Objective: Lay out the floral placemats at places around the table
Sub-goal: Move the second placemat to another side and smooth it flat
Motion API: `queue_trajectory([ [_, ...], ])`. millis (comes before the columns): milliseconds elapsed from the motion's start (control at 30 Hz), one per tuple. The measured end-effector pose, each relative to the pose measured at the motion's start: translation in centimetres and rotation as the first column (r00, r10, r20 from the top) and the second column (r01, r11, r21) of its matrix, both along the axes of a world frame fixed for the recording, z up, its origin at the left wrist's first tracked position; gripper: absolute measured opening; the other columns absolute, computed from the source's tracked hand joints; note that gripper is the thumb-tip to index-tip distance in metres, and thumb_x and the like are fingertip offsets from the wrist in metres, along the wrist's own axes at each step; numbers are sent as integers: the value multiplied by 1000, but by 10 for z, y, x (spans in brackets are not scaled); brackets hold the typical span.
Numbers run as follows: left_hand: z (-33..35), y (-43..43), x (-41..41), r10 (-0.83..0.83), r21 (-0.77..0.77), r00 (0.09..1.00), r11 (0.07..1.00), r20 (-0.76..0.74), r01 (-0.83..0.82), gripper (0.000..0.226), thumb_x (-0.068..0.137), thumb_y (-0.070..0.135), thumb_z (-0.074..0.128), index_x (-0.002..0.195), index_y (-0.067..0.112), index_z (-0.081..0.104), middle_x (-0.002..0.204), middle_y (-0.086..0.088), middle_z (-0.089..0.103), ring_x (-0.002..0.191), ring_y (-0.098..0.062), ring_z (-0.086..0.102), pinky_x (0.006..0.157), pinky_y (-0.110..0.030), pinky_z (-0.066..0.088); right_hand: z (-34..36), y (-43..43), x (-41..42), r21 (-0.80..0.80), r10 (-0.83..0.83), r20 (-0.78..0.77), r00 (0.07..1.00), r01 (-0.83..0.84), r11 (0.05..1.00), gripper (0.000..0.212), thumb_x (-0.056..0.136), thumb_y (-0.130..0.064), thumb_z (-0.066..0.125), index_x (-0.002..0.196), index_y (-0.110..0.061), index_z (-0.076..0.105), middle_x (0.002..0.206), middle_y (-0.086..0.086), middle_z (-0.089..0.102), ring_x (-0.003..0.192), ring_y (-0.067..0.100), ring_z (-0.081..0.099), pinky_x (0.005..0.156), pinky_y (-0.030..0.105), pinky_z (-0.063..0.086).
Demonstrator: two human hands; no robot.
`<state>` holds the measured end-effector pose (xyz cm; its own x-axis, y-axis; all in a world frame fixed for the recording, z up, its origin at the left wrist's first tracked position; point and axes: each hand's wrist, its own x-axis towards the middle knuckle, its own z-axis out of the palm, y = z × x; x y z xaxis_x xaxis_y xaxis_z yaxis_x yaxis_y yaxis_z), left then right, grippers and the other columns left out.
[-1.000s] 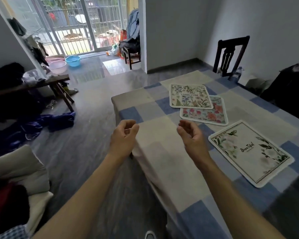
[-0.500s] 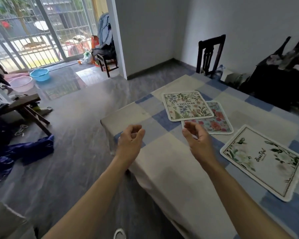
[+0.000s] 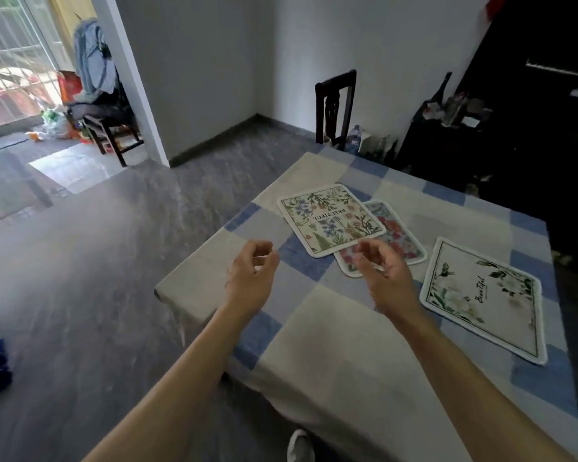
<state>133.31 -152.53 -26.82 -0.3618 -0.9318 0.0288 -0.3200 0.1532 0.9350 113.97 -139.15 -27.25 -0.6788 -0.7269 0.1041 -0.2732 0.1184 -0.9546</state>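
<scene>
We see three flat rectangular placemats with rounded corners and pale stitched borders, all on the counter [image 3: 347,345], which wears a soft cloth checked in blue, grey and cream.

The wildflower placemat [image 3: 331,220], printed with lettering across the middle, lies near the far left edge and overlaps one corner of the red-flower placemat [image 3: 401,241] beneath it. The white-flower placemat [image 3: 484,298], with green leaves and a thin dark inner line, sits apart to the right, angled, near the counter's right side.

Both hands are bare, apart from each other, and hold nothing. The left hand [image 3: 251,281] hovers over a grey check near the counter's left edge, fingers loosely curled, thumb close to the fingertips. The right hand [image 3: 386,281] is over the near corner of the red-flower placemat, fingers loosely bent and blurred; we cannot tell whether they touch it.

A dark wooden chair [image 3: 336,105] with a slatted back stands at the far end, with a plastic bottle [image 3: 354,138] just beside it. The floor [image 3: 114,261] is grey and streaked like stone. A second dark chair [image 3: 107,128], draped with clothes, stands by the doorway. A white shoe [image 3: 299,445] shows at the bottom edge.
</scene>
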Motion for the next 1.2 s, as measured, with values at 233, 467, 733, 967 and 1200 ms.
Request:
queue_trajectory([
  [233, 2, -50, -57, -101, -36, 993, 994, 66, 103, 19, 96, 32, 56, 113, 24, 59, 105, 11, 62, 93, -3, 57, 70, -14, 41, -1, -38, -41, -2, -51, -22, 998, 51, 999, 39, 85, -51, 60, 121, -35, 58, 116, -16, 63, 109, 3, 59, 89, 28, 52],
  [467, 7, -108, -107, -116, -84, 990, 989, 78, 122, 15, 94, 29, 60, 108, 25, 62, 98, 18, 62, 88, 3, 59, 68, -9, 41, -9, -72, -81, 13, -100, 0, 995, 100, 995, 29, 91, -43, 61, 119, -37, 58, 116, -17, 62, 108, 2, 59, 90, 38, 56],
  [733, -27, -187, -164, -228, -41, 961, 971, 158, 238, 19, 93, 37, 60, 109, 27, 61, 101, 19, 63, 91, 4, 59, 72, -13, 43, -13, -146, -119, 138, -126, -101, 987, 139, 981, 34, 92, -34, 61, 125, -26, 57, 121, -11, 60, 110, 7, 57, 93, 33, 51],
  [967, -56, -266, -219, -303, 32, 943, 953, 141, 301, 17, 93, 36, 60, 108, 29, 60, 98, 20, 62, 86, 10, 59, 58, -5, 41, -15, -224, -152, 183, -153, -197, 968, 190, 965, 35, 93, -35, 60, 126, -26, 56, 122, -11, 59, 113, 5, 55, 97, 35, 49],
  [1200, -88, -298, -251, -321, 97, 934, 946, 159, 309, 23, 93, 36, 61, 113, 25, 60, 102, 16, 64, 90, 6, 58, 58, -5, 41, -45, -262, -176, 219, -156, -208, 966, 201, 955, 38, 92, -39, 58, 129, -29, 54, 123, -16, 57, 114, 3, 54, 98, 39, 50],
])
